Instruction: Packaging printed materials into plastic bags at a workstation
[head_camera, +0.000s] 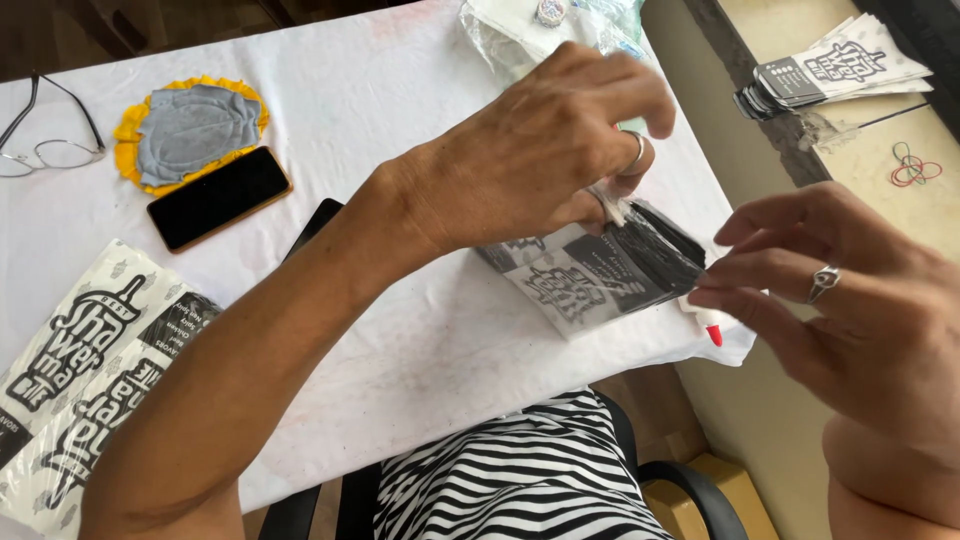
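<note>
Left hand (540, 150) curled, grip pinched closed on far edge of printed paper pouch (590, 270), pouch at near right of table (400, 330), right hand (840, 300) fingers loosely extended, fingertips touching pouch's right end, phone (218, 197) far left

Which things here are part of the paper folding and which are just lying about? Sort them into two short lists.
In hand:
left hand and right hand folding the printed paper sheet
glue bottle
printed sheets at left
finished stack on the ledge

Lying about:
phone
eyeglasses
yellow and grey mat
rubber bands
</note>
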